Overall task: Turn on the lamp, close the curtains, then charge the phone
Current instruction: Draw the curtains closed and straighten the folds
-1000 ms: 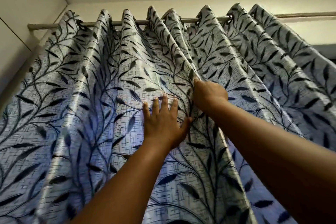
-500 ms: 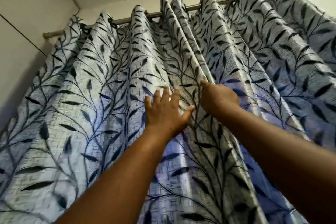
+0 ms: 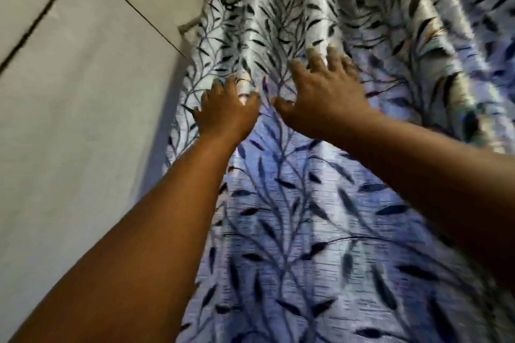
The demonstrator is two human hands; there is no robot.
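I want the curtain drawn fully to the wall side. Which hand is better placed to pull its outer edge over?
The left hand. It lies on the curtain right by its outer edge, next to the wall. The right hand is spread on folds farther in.

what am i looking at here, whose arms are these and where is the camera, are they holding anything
No machine here: these are a person's two bare arms, filmed by a wide-angle camera worn on their head. That is why the arms rise from the bottom of the picture and everything leans.

The person is looking up at a leaf-patterned curtain hanging in folds from a curtain rod near the ceiling. A plain wall runs along the left.

The left hand lies against the curtain near its wall-side edge. The right hand is spread on the fabric just beside it, fingers splayed. Neither hand clearly grips anything; the picture is blurred, so whether the left fingers pinch a fold is hard to tell.
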